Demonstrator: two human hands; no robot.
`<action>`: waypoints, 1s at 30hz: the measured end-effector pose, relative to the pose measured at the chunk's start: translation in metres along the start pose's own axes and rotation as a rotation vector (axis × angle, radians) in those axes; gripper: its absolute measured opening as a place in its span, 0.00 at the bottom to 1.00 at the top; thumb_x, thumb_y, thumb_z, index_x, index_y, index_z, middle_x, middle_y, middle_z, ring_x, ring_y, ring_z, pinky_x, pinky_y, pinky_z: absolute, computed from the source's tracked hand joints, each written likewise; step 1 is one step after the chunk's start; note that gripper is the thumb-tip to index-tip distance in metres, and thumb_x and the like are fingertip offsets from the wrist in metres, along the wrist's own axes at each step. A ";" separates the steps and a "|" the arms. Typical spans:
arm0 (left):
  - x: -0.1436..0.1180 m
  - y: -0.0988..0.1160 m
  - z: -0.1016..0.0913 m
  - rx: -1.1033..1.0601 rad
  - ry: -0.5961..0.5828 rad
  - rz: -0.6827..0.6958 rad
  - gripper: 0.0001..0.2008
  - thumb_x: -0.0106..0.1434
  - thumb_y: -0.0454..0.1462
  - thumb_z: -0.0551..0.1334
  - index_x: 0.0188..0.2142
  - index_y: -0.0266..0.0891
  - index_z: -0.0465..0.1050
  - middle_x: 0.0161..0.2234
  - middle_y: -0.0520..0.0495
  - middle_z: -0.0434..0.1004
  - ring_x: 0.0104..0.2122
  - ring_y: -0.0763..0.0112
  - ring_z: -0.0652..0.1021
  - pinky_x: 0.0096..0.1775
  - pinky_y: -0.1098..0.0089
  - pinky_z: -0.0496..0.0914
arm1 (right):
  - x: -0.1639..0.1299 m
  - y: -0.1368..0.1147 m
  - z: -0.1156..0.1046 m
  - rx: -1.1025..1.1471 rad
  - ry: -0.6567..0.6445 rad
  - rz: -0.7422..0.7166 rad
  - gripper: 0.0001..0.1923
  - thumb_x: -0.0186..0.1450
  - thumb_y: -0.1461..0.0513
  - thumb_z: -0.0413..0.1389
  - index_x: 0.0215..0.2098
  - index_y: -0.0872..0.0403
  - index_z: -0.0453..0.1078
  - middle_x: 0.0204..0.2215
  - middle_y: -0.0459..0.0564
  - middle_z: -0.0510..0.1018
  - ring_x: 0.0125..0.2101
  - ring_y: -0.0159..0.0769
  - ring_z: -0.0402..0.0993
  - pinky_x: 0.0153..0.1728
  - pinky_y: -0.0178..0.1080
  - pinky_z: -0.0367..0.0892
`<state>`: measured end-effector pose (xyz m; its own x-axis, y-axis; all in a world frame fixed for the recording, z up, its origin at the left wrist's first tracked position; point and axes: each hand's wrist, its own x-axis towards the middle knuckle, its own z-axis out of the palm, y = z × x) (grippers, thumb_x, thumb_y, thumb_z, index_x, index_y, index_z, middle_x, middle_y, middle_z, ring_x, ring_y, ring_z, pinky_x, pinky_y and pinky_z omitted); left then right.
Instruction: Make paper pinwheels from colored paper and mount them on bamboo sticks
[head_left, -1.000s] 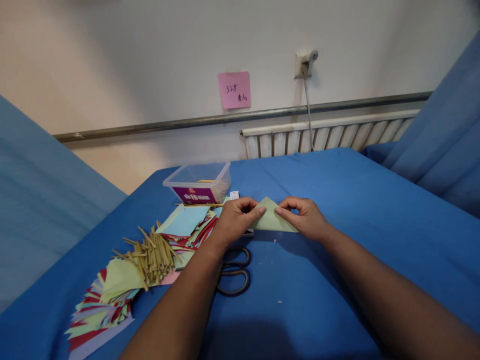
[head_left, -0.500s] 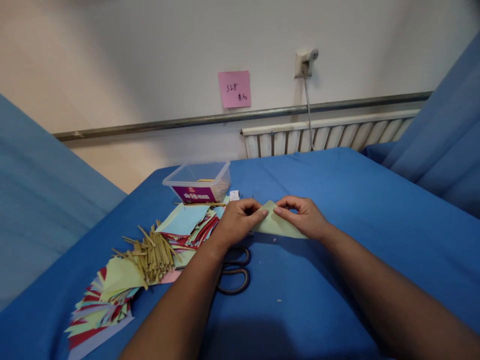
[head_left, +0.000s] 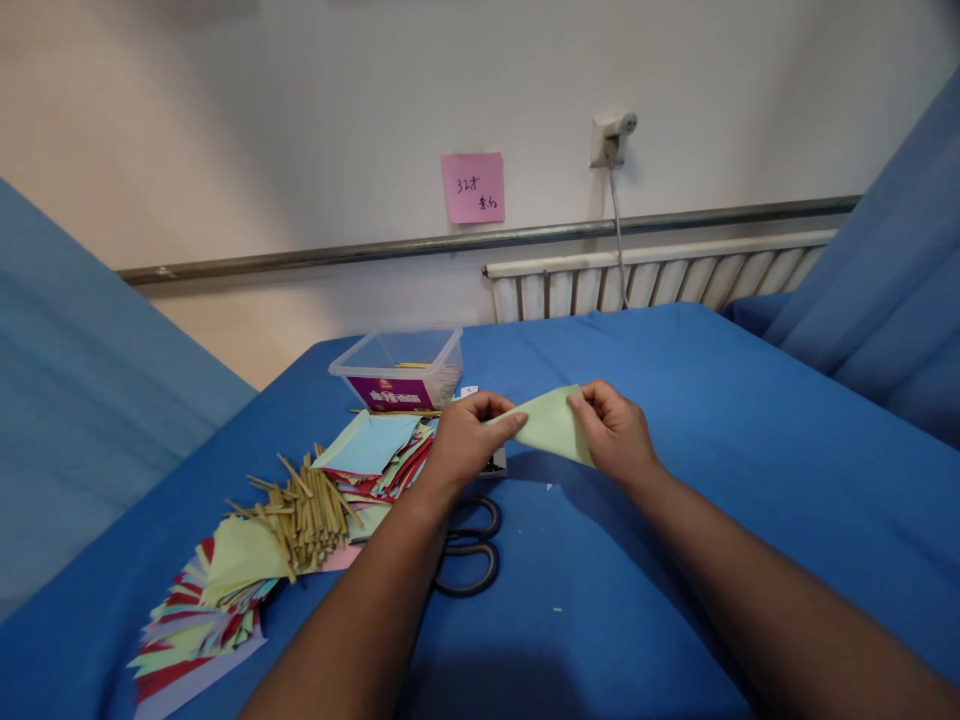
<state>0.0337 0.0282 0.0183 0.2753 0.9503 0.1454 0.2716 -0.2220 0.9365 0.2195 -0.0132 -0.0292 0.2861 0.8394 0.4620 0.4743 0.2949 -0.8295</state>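
Both hands, left hand [head_left: 466, 436] and right hand [head_left: 616, 432], pinch the green paper [head_left: 551, 425] at opposite corners above the worktop [head_left: 675, 520]; uneven pulling could tear or skew its crease.

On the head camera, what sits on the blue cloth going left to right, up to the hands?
Fanned coloured paper pile → bundle of sticks → clear plastic box → left hand → green paper → right hand.

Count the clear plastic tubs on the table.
1. The tub sits at the table's far left edge, beyond the paper pile; none other shows.
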 end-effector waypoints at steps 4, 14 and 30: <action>-0.004 -0.002 0.013 -0.448 0.025 -0.139 0.19 0.44 0.42 0.73 0.33 0.36 0.76 0.28 0.48 0.77 0.25 0.75 0.73 0.28 0.73 0.66 | -0.003 0.001 0.007 0.023 0.147 0.015 0.11 0.66 0.54 0.50 0.33 0.52 0.67 0.26 0.46 0.75 0.26 0.35 0.69 0.28 0.35 0.62; -0.019 -0.009 0.044 -0.609 0.017 -0.180 0.18 0.45 0.41 0.73 0.34 0.35 0.78 0.31 0.46 0.79 0.28 0.71 0.75 0.33 0.70 0.68 | -0.006 -0.006 0.008 -0.155 0.237 -0.121 0.10 0.67 0.55 0.48 0.36 0.52 0.66 0.27 0.49 0.77 0.26 0.37 0.71 0.28 0.37 0.63; -0.010 -0.002 0.021 -0.647 0.370 -0.043 0.13 0.50 0.42 0.69 0.24 0.37 0.69 0.21 0.55 0.69 0.23 0.79 0.69 0.30 0.74 0.64 | 0.000 0.003 0.003 -0.139 0.218 -0.074 0.10 0.66 0.56 0.49 0.34 0.53 0.66 0.25 0.47 0.75 0.24 0.35 0.69 0.28 0.37 0.61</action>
<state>0.0493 0.0142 0.0081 -0.0832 0.9919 0.0955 -0.3533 -0.1190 0.9279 0.2182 -0.0108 -0.0332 0.4114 0.6954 0.5892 0.6064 0.2738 -0.7465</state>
